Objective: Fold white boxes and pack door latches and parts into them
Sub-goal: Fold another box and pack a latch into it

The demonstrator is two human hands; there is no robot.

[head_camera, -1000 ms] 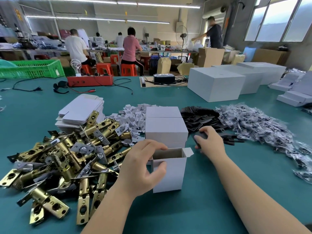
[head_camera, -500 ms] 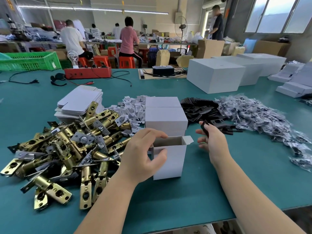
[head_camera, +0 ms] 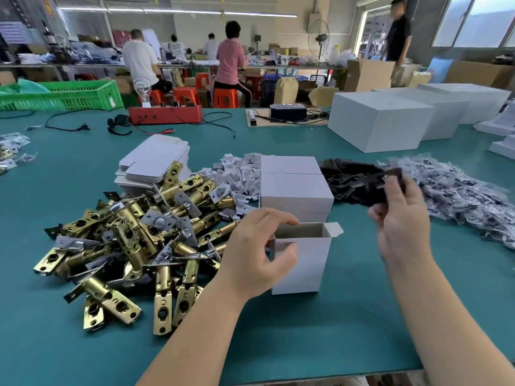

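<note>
Here, packing an open box (head_camera: 302,263) on the green table (head_camera: 306,338).
Left hand (head_camera: 257,259) is gripping the box's rim, thumb and fingers curled; right hand (head_camera: 401,221) is pinching a dark plate (head_camera: 381,181) beyond; brass latches (head_camera: 133,240) are lying heaped at left.

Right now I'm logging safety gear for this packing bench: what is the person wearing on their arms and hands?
Nothing shows on either. The left hand and right hand are bare, with no gloves, rings, watch or wristband visible. Both forearms are uncovered up to the edge of the picture, so no sleeve is in view.
</note>
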